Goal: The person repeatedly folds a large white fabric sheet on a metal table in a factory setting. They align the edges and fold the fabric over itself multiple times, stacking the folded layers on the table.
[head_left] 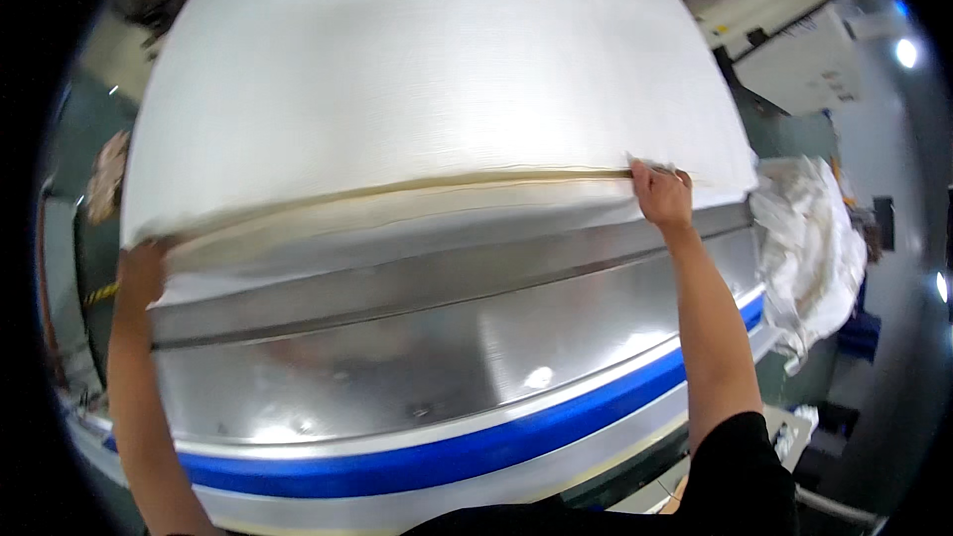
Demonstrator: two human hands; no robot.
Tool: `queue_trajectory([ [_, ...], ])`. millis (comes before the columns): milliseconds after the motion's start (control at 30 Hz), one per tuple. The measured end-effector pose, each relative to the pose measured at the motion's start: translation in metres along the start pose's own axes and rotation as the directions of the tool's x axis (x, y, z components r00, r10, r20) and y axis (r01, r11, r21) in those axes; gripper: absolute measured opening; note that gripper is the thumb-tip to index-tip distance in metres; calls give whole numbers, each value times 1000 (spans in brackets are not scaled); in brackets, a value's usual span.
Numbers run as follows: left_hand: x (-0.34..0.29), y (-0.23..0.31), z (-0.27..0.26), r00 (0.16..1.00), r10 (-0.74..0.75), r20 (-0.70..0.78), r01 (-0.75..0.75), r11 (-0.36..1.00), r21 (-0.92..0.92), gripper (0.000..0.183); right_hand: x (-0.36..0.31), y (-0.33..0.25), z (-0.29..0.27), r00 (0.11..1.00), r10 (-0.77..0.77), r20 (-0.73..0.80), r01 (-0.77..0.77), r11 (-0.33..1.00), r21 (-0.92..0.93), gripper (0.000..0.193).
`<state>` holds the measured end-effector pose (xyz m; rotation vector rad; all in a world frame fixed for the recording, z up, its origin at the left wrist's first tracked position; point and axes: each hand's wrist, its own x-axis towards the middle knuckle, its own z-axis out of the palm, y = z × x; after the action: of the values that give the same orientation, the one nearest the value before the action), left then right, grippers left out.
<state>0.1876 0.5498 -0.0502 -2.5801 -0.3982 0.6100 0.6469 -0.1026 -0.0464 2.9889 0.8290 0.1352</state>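
Fabric (427,69), white and smooth, largest of all in view. Fills the upper middle, spreads broadly from side to side and comes down to a near edge in front of the body. Next in size, a shiny metal table (397,377), just nearer than that edge, with a dark seam running across from left to right and bright reflections on the bare part. Then a blue band (447,465), curving along the near side of the table, with paler strips on either side. To the right, just beside the table, a crumpled white bundle (809,238), hanging in loose folds. At the lower right, a black sleeve (740,481) on the right arm. Near the front edge of the fabric, a long, thin brownish rod (427,182), lying crosswise along it and slightly bowed in this fisheye view. At the right end of the rod, the right hand (663,197), fingers curled tightly around it, with a small tuft of gathered fabric at the fingertips. At the other end, the left hand (142,273), blurred; cannot tell whether clenched on the rod or merely resting there. Smallest, just beyond the left forearm, a yellow-and-black marking (99,293).
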Motion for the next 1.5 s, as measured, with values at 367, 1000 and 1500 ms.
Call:
queue_trajectory([
  [367, -2, -64, 134, 888, -442, 128, 460, 851, -253, 20, 42, 237, 25, 936, 166, 310, -43, 929, -368, 60],
  [1000, -16, -45, 7, 907, -322, 272, 357, 930, -86, 37, 34, 354, -27, 861, 313, 402, -119, 891, -439, 32],
  [1500, -201, 15, -46, 692, -161, 704, 204, 979, 23, 41, -157, 473, -111, 764, 16, 645, 282, 891, -356, 40],
])
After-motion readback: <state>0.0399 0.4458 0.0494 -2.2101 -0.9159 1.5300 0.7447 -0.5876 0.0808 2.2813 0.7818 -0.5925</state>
